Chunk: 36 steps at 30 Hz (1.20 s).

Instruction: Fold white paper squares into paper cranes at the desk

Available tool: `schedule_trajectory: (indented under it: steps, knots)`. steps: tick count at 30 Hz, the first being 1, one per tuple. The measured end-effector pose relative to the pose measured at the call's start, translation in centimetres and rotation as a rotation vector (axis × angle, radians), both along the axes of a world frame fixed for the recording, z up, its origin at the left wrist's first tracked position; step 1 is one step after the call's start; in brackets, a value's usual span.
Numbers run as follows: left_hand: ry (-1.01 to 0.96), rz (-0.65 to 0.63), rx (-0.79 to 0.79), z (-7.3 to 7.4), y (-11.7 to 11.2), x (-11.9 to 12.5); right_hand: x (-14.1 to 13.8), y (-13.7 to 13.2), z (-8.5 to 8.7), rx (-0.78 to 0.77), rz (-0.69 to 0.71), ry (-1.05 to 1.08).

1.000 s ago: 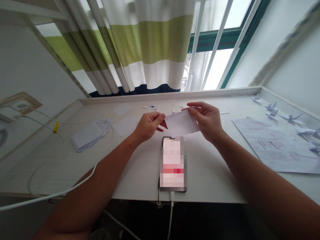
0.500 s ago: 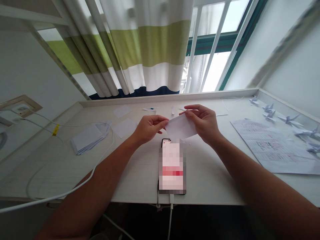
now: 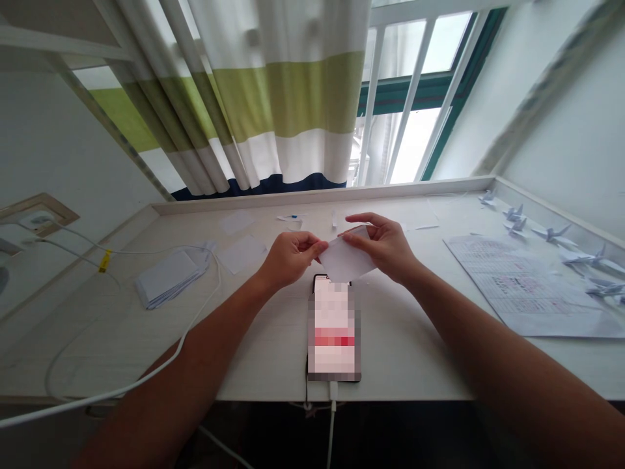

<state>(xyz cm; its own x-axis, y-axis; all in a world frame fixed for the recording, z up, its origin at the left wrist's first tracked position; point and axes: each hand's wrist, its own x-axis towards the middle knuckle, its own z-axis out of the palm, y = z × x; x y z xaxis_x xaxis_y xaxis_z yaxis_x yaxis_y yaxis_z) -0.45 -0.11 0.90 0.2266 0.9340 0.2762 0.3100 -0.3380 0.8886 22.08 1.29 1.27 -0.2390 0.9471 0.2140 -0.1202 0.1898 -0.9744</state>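
- L hand = left hand (image 3: 290,257): thumb + forefinger pinched shut on the near-left corner of the paper piece (image 3: 344,260); other fingers curled in.
- R hand = right hand (image 3: 385,244): thumb under, fingers on top, clamped on the paper's right edge; forefinger lies along the upper edge.
- Paper piece: small, white, held up off the desk (image 3: 244,339) between both hands, tilted w/ its near corner just above the top of the phone (image 3: 334,329). Grip at two opposite sides prob. keeps it taut & easy to line up edges.
- Phone: flat, screen up, right below the hands at the desk's front edge. Prob. put there so the screen reads at a glance w/o letting go. Plug at its near end, cord drops off the edge.
- White cable (image 3: 146,374): loops across the left of the desk, from the wall socket (image 3: 34,218) side.
- Stack of paper squares (image 3: 166,279): left of the hands, near; a few loose squares (image 3: 241,253) beside it, so spare sheets are prob. in easy reach.
- Printed sheet (image 3: 517,286): flat at the right. Folded paper cranes (image 3: 551,232) lie along the right rim, well apart from the hands, likely set out of the way.
- Surface: pale wood-look desk w/ raised rim at back & right; scraps near the back.
- Room: striped curtain (image 3: 288,98) (white/green/navy) half over a green-framed window (image 3: 415,130); daylight, white walls.
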Motion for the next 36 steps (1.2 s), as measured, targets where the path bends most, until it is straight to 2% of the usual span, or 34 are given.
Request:
schedule_trajectory:
  steps: [10,18,20,25,29,32,34,36]
  knots:
    - [-0.033,-0.059,-0.129,0.2,0.3,-0.3,0.2,0.3,-0.1,-0.018,-0.027,-0.044]
    - [-0.059,-0.181,-0.177,-0.2,0.3,-0.6,0.2,0.1,0.1,-0.034,-0.041,-0.012]
    - [-0.074,-0.155,-0.179,-0.2,0.3,-0.5,0.2,0.1,0.2,-0.032,-0.057,0.021]
    - [-0.230,0.017,-0.151,-0.5,0.5,-0.1,-0.1,0.0,0.3,-0.034,-0.080,0.155]
    - [-0.310,0.037,-0.114,-0.6,0.4,0.4,-0.3,0.1,0.1,-0.057,-0.086,0.199]
    - [-0.314,0.056,-0.093,-0.4,0.0,0.6,-0.3,0.1,-0.2,-0.069,-0.080,0.149]
    - [-0.278,0.090,-0.073,-0.2,-0.1,0.7,-0.3,0.1,-0.3,0.025,-0.117,0.048]
    - [-0.209,0.130,-0.036,-0.1,-0.3,0.6,-0.2,0.0,-0.2,0.240,-0.208,-0.151]
